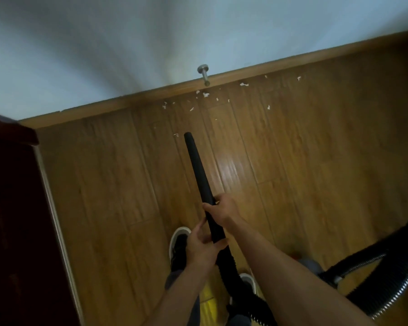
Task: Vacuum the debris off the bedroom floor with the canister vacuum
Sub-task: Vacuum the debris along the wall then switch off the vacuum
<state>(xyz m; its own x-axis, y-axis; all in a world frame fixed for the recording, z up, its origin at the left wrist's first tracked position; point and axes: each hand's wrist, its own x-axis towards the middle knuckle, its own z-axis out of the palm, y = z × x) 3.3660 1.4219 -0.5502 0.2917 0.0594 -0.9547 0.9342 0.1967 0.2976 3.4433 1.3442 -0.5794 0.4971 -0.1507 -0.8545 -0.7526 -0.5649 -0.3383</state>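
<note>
The right grip [224,208] is closed around the black vacuum wand [199,170] partway along its length, fingers wrapped over the tube. The left grip [201,245] holds the wand's near end, thumb across it, where the ribbed hose [224,271] begins. The wand slants forward towards the wall; its tip lies just beside one small white scrap [176,135], and whether it touches the wooden floor [292,161] I cannot tell. Most of the debris [205,94] lies scattered along the baseboard [127,101], below a metal door stop [204,72]. The hose loops round on the right. A black shoe [178,245] stands beneath the left grip
</note>
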